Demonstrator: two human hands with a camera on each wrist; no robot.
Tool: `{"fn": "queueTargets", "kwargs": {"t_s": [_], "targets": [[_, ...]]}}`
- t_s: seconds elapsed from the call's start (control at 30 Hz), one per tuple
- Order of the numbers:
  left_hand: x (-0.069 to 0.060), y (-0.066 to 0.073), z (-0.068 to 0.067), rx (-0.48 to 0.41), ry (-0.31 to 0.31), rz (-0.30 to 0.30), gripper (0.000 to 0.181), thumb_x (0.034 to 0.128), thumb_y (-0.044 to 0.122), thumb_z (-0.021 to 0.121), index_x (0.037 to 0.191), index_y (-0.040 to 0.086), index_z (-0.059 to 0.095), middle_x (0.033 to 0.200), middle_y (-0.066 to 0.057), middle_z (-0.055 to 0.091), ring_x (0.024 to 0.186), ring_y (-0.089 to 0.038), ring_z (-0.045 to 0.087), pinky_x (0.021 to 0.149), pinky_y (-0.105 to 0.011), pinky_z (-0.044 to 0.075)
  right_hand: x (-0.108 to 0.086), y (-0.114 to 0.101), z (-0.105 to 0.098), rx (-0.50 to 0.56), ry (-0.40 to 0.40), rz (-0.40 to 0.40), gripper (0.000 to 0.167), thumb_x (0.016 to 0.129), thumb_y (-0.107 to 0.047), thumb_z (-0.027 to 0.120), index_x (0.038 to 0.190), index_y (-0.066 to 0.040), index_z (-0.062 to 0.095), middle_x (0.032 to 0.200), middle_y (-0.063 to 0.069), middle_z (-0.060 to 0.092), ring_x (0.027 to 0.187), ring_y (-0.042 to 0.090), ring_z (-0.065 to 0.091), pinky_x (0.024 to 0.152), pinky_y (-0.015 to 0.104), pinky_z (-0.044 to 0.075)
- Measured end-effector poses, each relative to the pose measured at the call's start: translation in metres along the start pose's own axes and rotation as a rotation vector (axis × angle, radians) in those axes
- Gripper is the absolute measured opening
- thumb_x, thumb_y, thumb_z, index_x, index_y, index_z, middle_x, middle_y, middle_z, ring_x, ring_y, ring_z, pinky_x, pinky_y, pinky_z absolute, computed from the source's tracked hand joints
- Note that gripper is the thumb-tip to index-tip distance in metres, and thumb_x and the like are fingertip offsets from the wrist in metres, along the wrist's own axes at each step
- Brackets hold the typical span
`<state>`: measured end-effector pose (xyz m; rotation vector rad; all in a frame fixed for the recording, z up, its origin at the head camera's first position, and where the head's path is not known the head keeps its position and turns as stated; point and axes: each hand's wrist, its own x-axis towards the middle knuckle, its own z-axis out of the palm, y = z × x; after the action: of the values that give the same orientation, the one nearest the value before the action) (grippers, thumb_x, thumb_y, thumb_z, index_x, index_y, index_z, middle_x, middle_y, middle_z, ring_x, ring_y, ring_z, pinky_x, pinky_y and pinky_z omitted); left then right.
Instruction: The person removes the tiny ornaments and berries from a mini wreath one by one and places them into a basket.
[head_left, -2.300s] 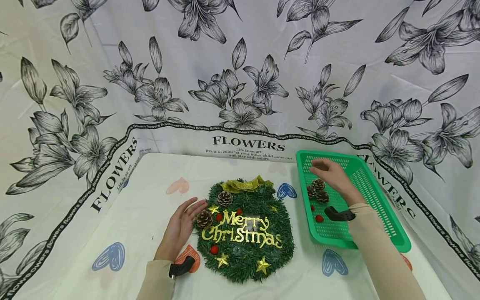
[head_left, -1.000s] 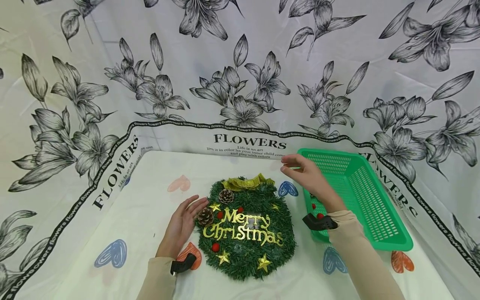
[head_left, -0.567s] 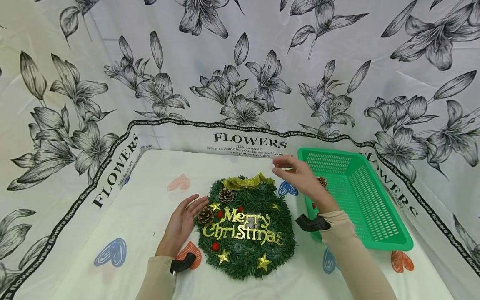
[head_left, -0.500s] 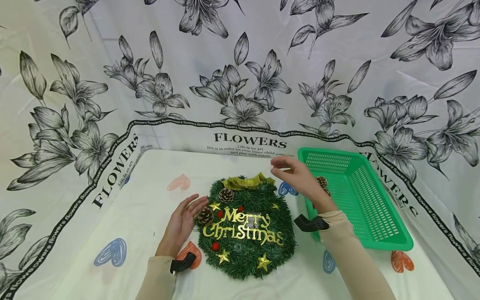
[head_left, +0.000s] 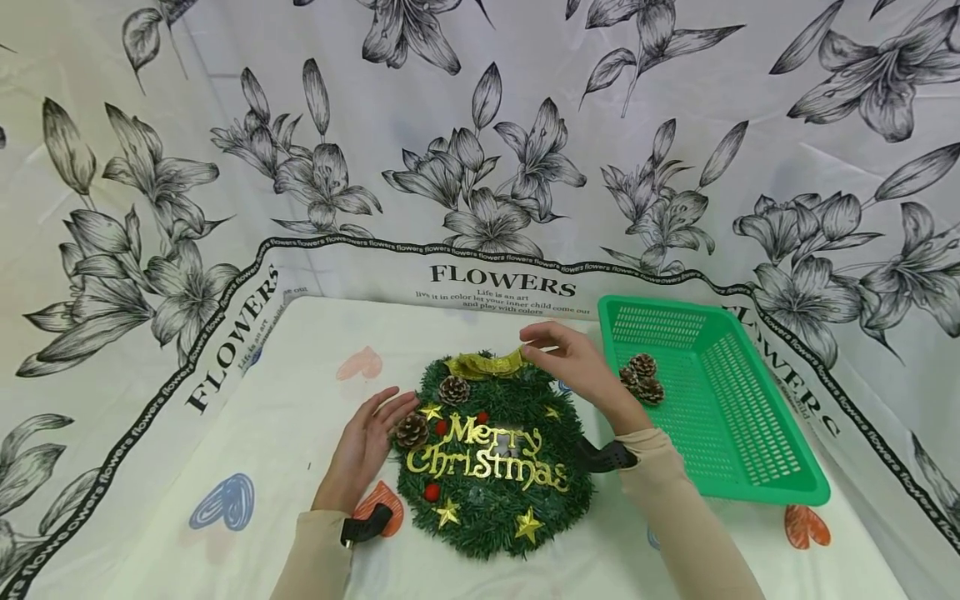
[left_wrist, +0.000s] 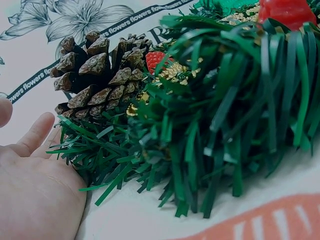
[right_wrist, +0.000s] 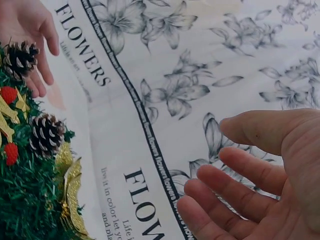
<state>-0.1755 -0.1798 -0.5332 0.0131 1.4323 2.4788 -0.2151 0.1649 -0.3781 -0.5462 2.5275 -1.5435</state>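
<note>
A green tinsel wreath (head_left: 487, 529) lies on the cloth, with gold "Merry Christmas" lettering (head_left: 487, 467), stars, red berries, two pinecones and a gold bow (head_left: 483, 365). The left hand (head_left: 363, 446) rests at the wreath's left edge beside a pinecone (head_left: 411, 431), fingers relaxed; the left wrist view has its palm (left_wrist: 35, 195) against the tinsel. Above the wreath's upper right, near the bow, is the right hand (head_left: 577, 362). In the right wrist view the right hand (right_wrist: 250, 185) has its thumb and fingers apart with nothing between them.
A green plastic basket (head_left: 757, 400) stands to the right, with several pinecones (head_left: 647, 389) at its left side. Behind the table hangs a white curtain (head_left: 420, 275) printed with flowers. The white tablecloth (head_left: 270, 392) has printed hearts.
The right hand has moved left from over the basket to above the wreath's upper right, uncovering the pinecones in the basket. The left hand has stayed in place.
</note>
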Motion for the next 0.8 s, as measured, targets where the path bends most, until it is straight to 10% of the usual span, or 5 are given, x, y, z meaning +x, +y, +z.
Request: {"fn": "queueTargets", "kwargs": {"t_s": [0.8], "targets": [[-0.002,0.000,0.000,-0.018,-0.005,0.013,0.060,0.1135,0.040,0.024,0.159,0.002,0.017,0.158,-0.014,0.045,0.140,-0.017,0.052,0.128,-0.052,-0.010,-0.002,0.010,0.035,0.074,-0.051,0.004,0.033,0.102,-0.027,0.063,0.131,-0.013,0.063,0.129,0.011,0.066,0.115,0.026,0.064,0.098,0.045,0.054]]}}
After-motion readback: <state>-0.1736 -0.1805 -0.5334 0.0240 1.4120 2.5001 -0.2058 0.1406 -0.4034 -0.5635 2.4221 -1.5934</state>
